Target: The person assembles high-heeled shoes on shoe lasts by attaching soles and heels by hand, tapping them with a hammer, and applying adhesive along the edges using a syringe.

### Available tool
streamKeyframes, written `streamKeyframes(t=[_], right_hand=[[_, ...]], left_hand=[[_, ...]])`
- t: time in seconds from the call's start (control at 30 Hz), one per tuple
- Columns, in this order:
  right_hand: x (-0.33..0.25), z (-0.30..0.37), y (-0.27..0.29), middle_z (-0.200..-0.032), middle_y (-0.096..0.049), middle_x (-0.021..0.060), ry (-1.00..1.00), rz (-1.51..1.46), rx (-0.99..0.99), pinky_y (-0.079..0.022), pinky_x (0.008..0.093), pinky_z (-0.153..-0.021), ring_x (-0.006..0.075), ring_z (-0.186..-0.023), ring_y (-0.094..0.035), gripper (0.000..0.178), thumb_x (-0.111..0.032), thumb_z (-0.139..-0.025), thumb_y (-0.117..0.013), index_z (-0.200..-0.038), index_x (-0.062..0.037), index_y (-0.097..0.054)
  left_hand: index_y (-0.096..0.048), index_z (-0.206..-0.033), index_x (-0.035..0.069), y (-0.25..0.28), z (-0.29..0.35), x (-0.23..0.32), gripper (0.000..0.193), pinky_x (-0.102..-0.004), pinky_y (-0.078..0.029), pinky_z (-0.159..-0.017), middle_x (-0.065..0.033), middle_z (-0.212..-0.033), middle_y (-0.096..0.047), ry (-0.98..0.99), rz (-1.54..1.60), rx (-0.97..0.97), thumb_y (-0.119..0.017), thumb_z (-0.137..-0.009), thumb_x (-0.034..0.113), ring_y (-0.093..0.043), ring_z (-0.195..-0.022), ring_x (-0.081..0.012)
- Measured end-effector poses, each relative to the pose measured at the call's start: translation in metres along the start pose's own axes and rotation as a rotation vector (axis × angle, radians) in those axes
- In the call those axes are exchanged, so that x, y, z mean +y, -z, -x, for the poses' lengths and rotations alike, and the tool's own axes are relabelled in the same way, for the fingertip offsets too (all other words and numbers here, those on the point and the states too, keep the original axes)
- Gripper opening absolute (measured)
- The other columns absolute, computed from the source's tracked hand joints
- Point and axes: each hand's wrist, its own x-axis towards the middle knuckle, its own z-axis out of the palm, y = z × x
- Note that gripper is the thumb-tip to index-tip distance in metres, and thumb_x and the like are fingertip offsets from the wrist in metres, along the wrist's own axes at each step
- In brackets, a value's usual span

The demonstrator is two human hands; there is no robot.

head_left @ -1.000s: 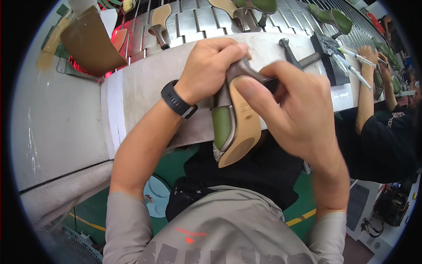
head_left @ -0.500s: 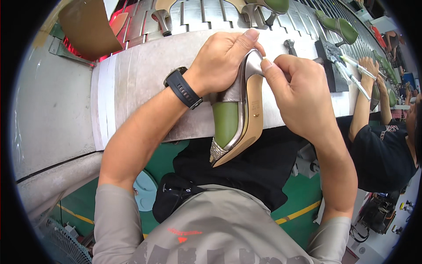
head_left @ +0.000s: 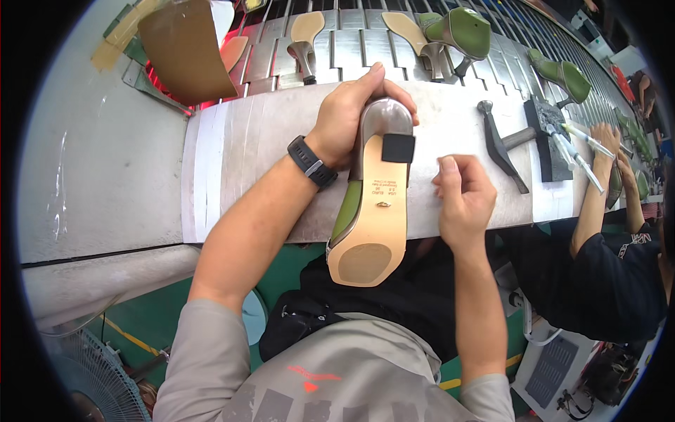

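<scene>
- The shoe is held sole up, its heel end over the counter and its toe past the near edge, above the person's lap; whether it rests on the counter I cannot tell.
- The left grip is grasping the shoe's back from the left and far side, probably because this steadies it while leaving the sole and the black heel tip uncovered.
- The right grip is loosely clenched to the right of the shoe, apart from it, with nothing visible inside; this leaves the sole in plain sight.
- The hammer lies to the right, its handle meeting the black block, where pen-like tools also lie; that spot seems chosen for easy reach.
- Other shoes stand on the slatted conveyor at the far side, off the working surface.
- Half a second ago the shoe showed its green side and the right thumb was at its heel; now the sole faces up more squarely and the right grip has come away, while the left one keeps hold.
</scene>
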Motion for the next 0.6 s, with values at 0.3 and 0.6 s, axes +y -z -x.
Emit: streamKeyframes(t=[0.3,0.6], right_hand=[[-0.008,0.003,-0.007,-0.07,-0.069,0.0066,0.188,0.132,0.057,-0.048,0.0264,-0.055,0.0099,-0.058,-0.06,0.013,-0.009,-0.095,-0.076,-0.088,0.0009,-0.071],[-0.013,0.006,-0.006,-0.07,-0.069,0.0072,0.187,0.178,0.074,-0.047,0.0268,-0.054,0.0108,-0.057,-0.06,0.014,-0.01,-0.095,-0.076,-0.088,0.001,-0.071]], left_hand=[[-0.074,-0.094,-0.003,0.01,0.0,-0.001,0.067,-0.0342,-0.055,-0.089,-0.0169,-0.093,-0.076,-0.125,-0.093,-0.106,-0.033,-0.117,0.045,-0.07,-0.088,-0.021],[-0.075,-0.097,-0.004,-0.004,0.007,0.002,0.072,-0.032,-0.057,-0.083,-0.0141,-0.093,-0.077,-0.141,-0.228,-0.063,-0.036,-0.115,0.054,-0.071,-0.086,-0.0187]])
